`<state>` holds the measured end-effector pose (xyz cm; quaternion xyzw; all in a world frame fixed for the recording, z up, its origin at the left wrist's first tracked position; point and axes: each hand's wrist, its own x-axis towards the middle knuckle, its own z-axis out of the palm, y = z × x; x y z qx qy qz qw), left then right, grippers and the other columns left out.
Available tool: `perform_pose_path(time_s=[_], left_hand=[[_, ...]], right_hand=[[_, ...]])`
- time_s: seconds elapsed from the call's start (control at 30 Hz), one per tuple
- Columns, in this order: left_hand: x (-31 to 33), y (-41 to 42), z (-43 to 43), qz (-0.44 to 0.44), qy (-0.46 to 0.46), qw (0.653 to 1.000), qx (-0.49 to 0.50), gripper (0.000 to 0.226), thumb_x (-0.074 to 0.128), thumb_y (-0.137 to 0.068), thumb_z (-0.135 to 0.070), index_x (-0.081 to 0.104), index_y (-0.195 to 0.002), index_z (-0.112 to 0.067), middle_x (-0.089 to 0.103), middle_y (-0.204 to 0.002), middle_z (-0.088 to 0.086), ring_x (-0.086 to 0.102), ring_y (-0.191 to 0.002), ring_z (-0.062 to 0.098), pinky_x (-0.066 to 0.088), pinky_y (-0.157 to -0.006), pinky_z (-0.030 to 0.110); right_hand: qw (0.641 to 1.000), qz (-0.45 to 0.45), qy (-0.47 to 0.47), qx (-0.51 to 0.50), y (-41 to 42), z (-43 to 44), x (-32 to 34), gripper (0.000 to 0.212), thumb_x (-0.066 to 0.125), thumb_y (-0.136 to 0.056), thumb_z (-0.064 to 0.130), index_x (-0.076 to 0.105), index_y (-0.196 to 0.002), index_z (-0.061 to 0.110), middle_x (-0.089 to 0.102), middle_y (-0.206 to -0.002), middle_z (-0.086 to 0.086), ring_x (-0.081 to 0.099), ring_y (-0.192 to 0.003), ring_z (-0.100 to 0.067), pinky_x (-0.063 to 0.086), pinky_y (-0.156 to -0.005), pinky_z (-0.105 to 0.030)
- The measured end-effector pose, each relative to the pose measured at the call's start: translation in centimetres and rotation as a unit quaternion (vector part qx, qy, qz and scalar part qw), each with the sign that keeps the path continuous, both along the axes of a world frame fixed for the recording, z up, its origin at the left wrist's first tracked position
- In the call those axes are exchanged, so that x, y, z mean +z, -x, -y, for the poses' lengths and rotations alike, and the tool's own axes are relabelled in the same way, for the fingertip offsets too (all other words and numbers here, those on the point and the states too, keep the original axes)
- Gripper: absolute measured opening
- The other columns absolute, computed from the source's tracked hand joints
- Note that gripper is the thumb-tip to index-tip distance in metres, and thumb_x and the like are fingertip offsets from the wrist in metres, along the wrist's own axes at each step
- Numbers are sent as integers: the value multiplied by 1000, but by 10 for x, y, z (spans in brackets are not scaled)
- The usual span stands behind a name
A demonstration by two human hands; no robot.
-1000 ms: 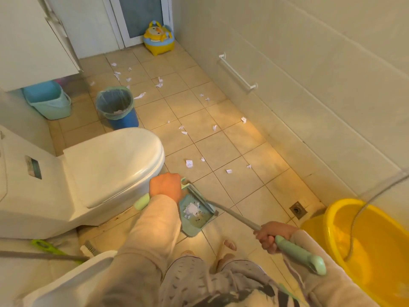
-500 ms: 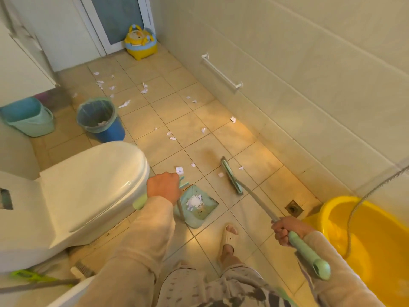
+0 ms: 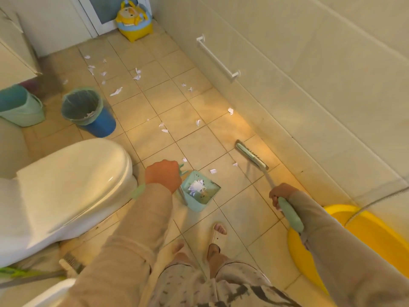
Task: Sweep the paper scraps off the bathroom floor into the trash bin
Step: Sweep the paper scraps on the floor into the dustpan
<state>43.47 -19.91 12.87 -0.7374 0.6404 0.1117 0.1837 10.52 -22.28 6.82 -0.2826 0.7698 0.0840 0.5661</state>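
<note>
My left hand (image 3: 163, 175) grips the handle of a pale green dustpan (image 3: 200, 191) that rests on the tiled floor beside the toilet and holds a small heap of white paper. My right hand (image 3: 280, 194) is closed on the green-handled broom (image 3: 251, 156), whose head sits on the floor to the right of the pan, near the wall. Two paper scraps (image 3: 213, 171) lie between broom head and dustpan. More scraps (image 3: 163, 127) are strewn up the floor toward the door. The blue trash bin (image 3: 88, 111), lined with a green bag, stands at the left.
A white toilet (image 3: 66, 187) fills the left foreground. A teal bucket (image 3: 20, 106) stands beside the bin. A yellow basin (image 3: 365, 235) sits at the right, a yellow child's potty (image 3: 135, 21) by the door. A towel rail (image 3: 218, 58) runs along the right wall. My slippered feet (image 3: 218, 231) are below.
The broom head has swung away from the dustpan, out to the right toward the wall. The dustpan and my left hand stayed put. The view has shifted a little forward.
</note>
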Motion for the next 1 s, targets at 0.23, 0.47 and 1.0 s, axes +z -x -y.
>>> perform_pose_path(time_s=[0.23,0.47,1.0], left_hand=[[-5,-4,5,-5,-12,999,29,20,54,-89,-25,62,-104,-16,65,-105,5,63,-97,25,38,-68,27],[-4,-4,15,-12,-17,999,32,17,55,-88,-23,64,-100,-15,66,-104,4,64,-97,24,38,-66,26],[-7,-3,13,-22,-6,1000,8,20,53,-88,-20,63,-105,-18,67,-103,3,63,-98,23,37,-66,26]], right_hand=[[999,33,-40,-1,-21,-7,-9,16,45,-88,-1,48,-72,3,49,-35,-8,47,-43,-21,41,-48,-28],[989,78,-122,-26,-18,-56,3,18,41,-88,-4,46,-73,5,41,-32,-4,41,-26,-14,38,-36,-16],[984,-5,-85,156,-82,-51,4,7,40,-86,-2,48,-85,-2,47,-46,-8,46,-40,-17,41,-46,-26]])
